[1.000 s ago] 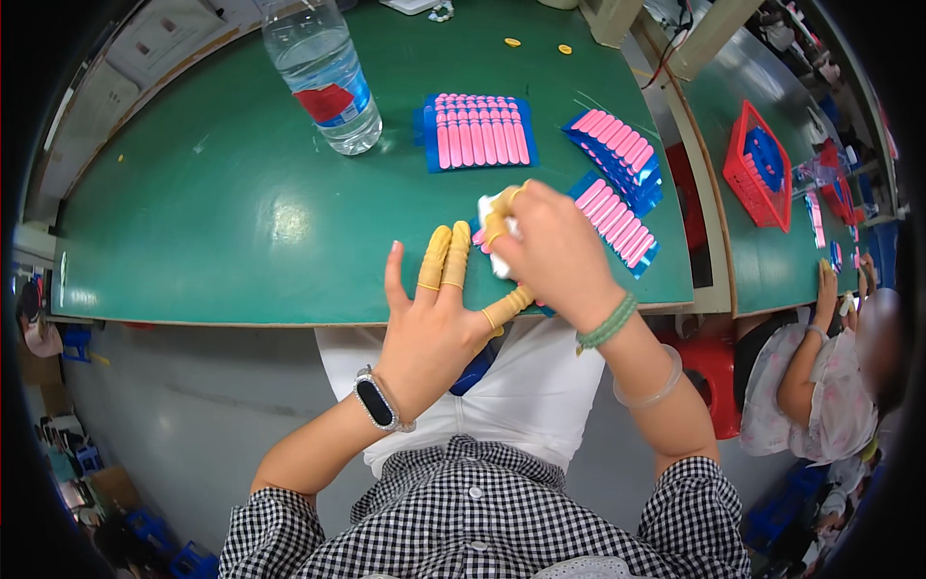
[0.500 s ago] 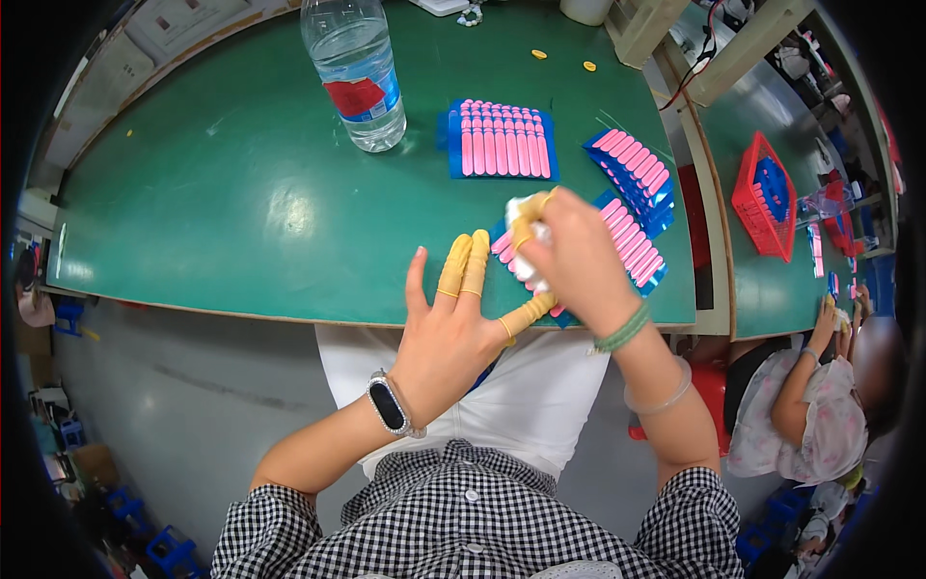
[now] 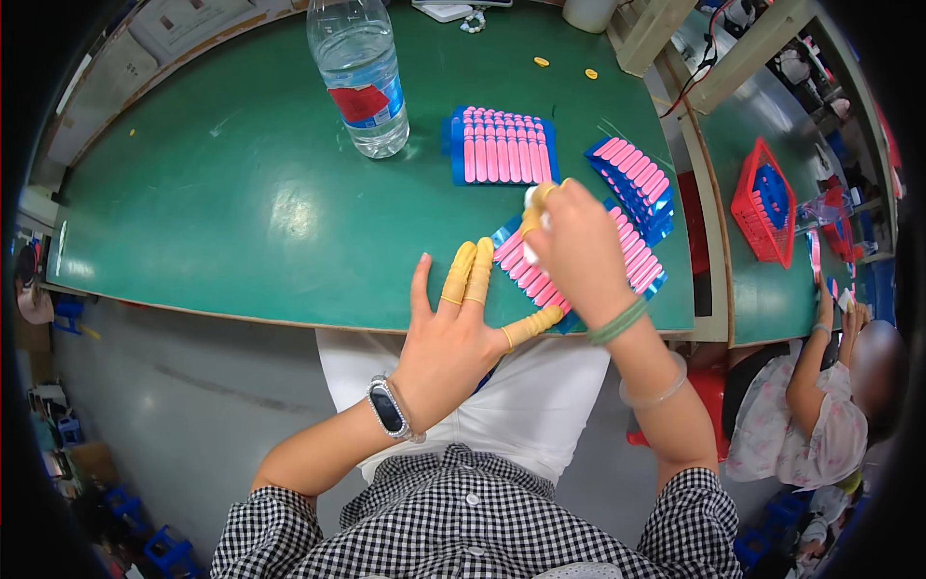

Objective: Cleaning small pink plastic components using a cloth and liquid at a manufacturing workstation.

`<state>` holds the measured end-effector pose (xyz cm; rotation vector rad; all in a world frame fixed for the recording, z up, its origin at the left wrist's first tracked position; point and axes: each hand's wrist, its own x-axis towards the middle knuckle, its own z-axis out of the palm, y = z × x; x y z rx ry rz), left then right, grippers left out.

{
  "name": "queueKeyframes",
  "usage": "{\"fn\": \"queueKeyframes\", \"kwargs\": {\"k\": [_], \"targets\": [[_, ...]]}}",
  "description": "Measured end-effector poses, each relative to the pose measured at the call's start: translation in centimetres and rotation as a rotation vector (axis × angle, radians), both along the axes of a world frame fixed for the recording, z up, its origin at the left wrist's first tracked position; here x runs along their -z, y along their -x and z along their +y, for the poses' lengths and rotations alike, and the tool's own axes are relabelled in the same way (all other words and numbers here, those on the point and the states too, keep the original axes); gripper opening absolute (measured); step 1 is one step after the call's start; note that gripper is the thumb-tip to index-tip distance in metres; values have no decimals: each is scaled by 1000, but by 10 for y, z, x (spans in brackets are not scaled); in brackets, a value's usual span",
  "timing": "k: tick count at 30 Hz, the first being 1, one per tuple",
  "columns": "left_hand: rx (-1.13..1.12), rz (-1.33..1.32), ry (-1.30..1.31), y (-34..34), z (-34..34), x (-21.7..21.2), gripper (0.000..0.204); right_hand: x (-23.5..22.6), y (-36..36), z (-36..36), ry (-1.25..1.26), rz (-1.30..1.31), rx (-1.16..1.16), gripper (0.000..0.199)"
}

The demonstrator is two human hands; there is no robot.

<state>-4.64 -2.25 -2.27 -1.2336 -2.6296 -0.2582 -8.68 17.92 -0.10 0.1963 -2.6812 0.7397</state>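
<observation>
Your right hand (image 3: pixel 579 256) pinches a small white piece (image 3: pixel 533 200) over the pink-strip tray (image 3: pixel 632 256); your left hand (image 3: pixel 453 338) lies open at the counter (image 3: pixel 241 212) edge.

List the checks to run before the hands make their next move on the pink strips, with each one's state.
1. Left hand flat by the near tray: ok.
2. Finger cots on left fingers: ok.
3. Right hand pinches a small white piece: ok.
4. Near tray fully on the table: not ok, it overhangs the edge.
5. Bottle upright, apart from trays: ok.
6. Strip count under the right hand: cannot tell.
</observation>
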Motion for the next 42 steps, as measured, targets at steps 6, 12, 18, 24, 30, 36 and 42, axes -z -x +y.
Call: {"fn": "queueKeyframes", "kwargs": {"k": [6, 12, 18, 24, 30, 36, 42], "targets": [[8, -14, -5, 1, -1, 1, 51, -2, 1, 10, -32, -108, 39, 26], [7, -35, 30, 2, -5, 1, 54, 5, -29, -15, -109, -41, -161, 24], [-16, -97, -23, 1, -3, 1, 65, 4, -14, 24, -149, 13, 49, 23], [-72, 16, 35, -3, -1, 5, 63, -4, -71, -15, -79, -91, -72, 23], [-75, 36, 41, -1, 0, 6, 68, -2, -52, 22, -41, -25, 105, 17], [-77, 51, 49, -1, 1, 9, 68, -14, -82, 3, -132, -89, -116, 19], [-86, 45, 61, -3, 5, 6, 69, -9, -65, 26, -61, -59, 93, 21]]}}
